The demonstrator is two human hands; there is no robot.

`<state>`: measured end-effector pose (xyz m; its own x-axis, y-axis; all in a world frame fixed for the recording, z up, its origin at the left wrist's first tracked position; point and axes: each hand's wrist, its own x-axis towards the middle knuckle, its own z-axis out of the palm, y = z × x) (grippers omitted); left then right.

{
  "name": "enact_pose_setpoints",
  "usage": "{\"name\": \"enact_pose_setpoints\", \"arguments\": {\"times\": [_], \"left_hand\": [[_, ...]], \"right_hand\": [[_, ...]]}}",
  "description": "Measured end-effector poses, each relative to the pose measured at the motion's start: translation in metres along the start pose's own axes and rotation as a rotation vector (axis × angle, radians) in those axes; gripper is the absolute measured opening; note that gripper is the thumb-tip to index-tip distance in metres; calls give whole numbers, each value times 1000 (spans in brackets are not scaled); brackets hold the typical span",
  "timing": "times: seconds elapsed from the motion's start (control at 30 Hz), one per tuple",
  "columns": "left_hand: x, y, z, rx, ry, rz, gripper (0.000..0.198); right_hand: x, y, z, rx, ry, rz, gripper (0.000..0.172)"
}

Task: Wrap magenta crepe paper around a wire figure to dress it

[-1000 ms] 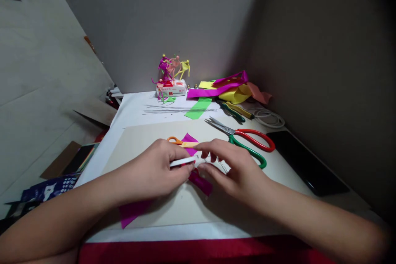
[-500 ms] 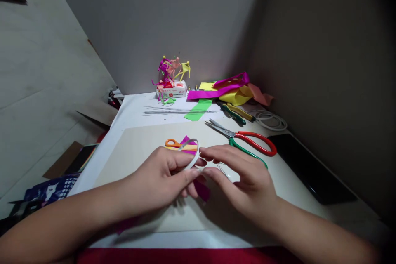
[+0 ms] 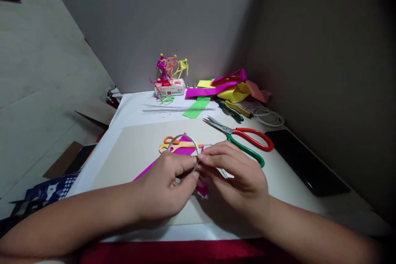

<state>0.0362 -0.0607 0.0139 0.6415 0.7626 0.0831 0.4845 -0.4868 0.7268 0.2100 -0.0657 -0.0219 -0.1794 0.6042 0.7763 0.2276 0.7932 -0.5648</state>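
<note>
My left hand (image 3: pixel 165 189) and my right hand (image 3: pixel 232 177) meet at the middle of a cream board (image 3: pixel 133 165). Both pinch a thin white strip bent into a loop (image 3: pixel 182 135), the left at its lower part and the right at its right side. Behind the loop lie small orange-handled scissors (image 3: pixel 177 145) on a magenta paper piece (image 3: pixel 185 151). The paper runs under my hands and shows again below them. A thin wire (image 3: pixel 224 172) pokes out beside my right fingers.
Large scissors with red and green handles (image 3: pixel 244 140) lie right of my hands, near a black phone (image 3: pixel 306 161). At the back are wire-and-paper figures on a white box (image 3: pixel 170 88), thin rods (image 3: pixel 176 109), coloured paper strips (image 3: pixel 229 88), pliers (image 3: pixel 230 109), and a coiled white cable (image 3: pixel 267 116).
The white strip now forms a larger, rounder loop, raised higher above the board. More of the orange-handled scissors and magenta paper shows, and my hands sit closer together.
</note>
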Motion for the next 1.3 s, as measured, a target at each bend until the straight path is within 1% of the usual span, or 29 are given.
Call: {"name": "enact_pose_setpoints", "arguments": {"times": [0.17,0.33,0.4,0.47,0.5,0.6,0.67,0.7,0.77,0.83,0.9,0.97,1.1,1.3], "left_hand": [[0,-2,-3,-80,-36,1,23],[2,1,-5,-130,-42,-15,25],[3,3,-5,-191,-59,-24,27],[3,3,-5,-233,-74,-34,28],[3,3,-6,-238,-79,-37,28],[4,3,-6,-177,-77,-25,26],[4,3,-6,-87,-48,-1,26],[4,3,-6,-38,-16,12,27],[4,4,-6,41,56,30,28],[3,5,-5,89,90,36,28],[1,5,-5,123,78,24,28],[-1,5,-5,157,39,-1,27],[-2,4,-6,232,-18,-82,27],[0,4,-5,211,-4,-142,29]], "right_hand": [[0,-2,-1,23,23,24,19],[2,-4,-5,-31,4,51,18],[2,-3,-7,-71,24,59,26],[1,-2,-8,-107,13,20,35],[1,-1,-9,-125,-11,-14,35],[2,0,-13,-196,-96,-120,21],[3,1,-15,-243,-119,-143,18],[3,1,-16,-253,-123,-139,18],[4,1,-15,-238,-117,-101,18],[3,2,-14,-191,-107,-57,19],[3,3,-11,-143,-111,-29,21],[3,3,-10,-115,-130,-6,22],[3,3,-9,-80,-169,77,19],[4,1,-9,-25,-176,177,16]]}}
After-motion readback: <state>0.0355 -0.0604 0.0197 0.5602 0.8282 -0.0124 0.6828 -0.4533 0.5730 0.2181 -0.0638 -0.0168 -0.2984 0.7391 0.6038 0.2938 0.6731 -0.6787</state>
